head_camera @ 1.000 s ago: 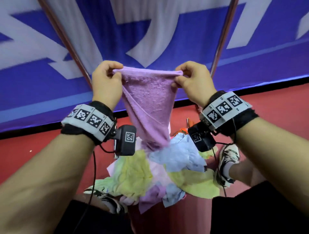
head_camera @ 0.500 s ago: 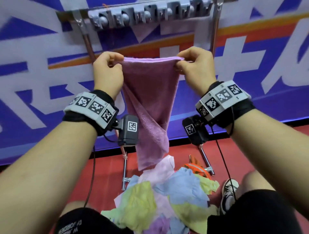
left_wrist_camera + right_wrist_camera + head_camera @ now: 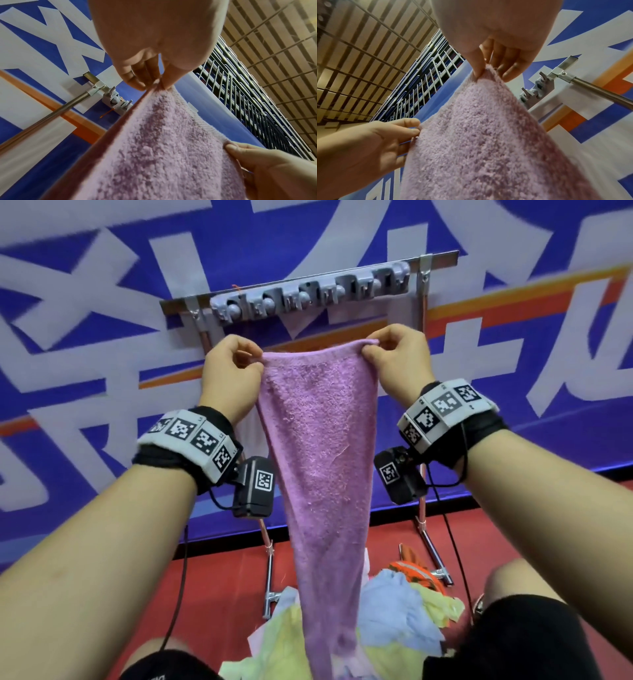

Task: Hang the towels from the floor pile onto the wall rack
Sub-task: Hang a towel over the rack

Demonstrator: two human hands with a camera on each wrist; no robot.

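Observation:
A purple towel (image 3: 318, 446) hangs stretched between my two hands, its lower end reaching down to the floor pile. My left hand (image 3: 251, 364) pinches its top left corner and my right hand (image 3: 371, 350) pinches the top right corner. The grey wall rack (image 3: 308, 294) with a row of clips sits on a metal bar just above the towel's top edge. The left wrist view shows my left hand (image 3: 154, 85) pinching the towel (image 3: 163, 148) close to a rack clip (image 3: 116, 102). In the right wrist view my right hand (image 3: 488, 71) pinches the towel (image 3: 488, 142) beside the rack's end (image 3: 534, 93).
A pile of yellow, blue and pale towels (image 3: 394, 611) lies on the red floor between my knees, with an orange item (image 3: 414, 570) behind it. Metal poles (image 3: 422, 371) hold the rack bar against a blue and white banner (image 3: 102, 371).
Both hands have lifted the purple towel upward, off the pile and toward the rack. The rack has come into full view just above the towel's top edge.

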